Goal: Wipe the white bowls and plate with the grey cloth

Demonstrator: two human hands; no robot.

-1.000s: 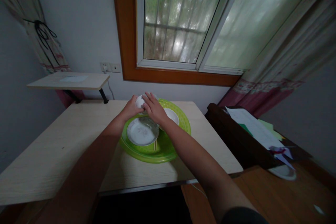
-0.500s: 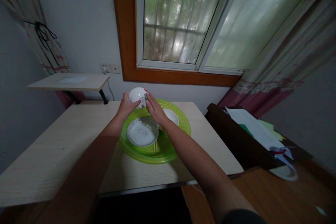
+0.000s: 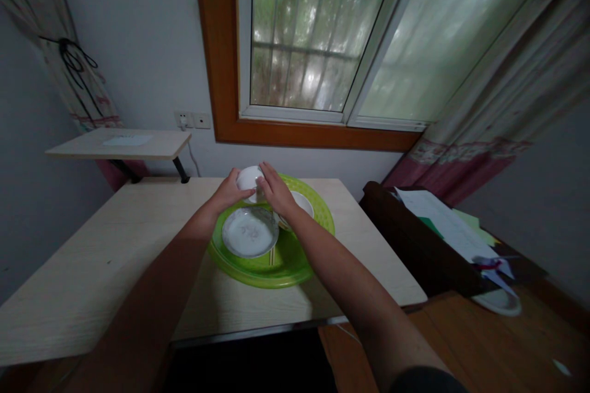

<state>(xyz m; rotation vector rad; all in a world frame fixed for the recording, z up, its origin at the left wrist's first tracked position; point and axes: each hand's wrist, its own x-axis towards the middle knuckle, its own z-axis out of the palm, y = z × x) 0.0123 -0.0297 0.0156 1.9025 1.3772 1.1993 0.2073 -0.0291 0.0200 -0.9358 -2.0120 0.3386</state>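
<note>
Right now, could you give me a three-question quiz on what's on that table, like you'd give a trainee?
1. True or false: both hands are on the small white bowl.
2. What does the white plate lie in?
A. a green basin
B. a cardboard box
C. a metal sink
3. Which hand's arm crosses in front of the second white bowl?

Key:
1. True: left hand and right hand grip it.
2. A, the green basin.
3. The right.

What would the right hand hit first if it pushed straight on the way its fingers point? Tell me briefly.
The right hand points up-left at the small white bowl it already touches, with the left hand on the bowl's other side.
</note>
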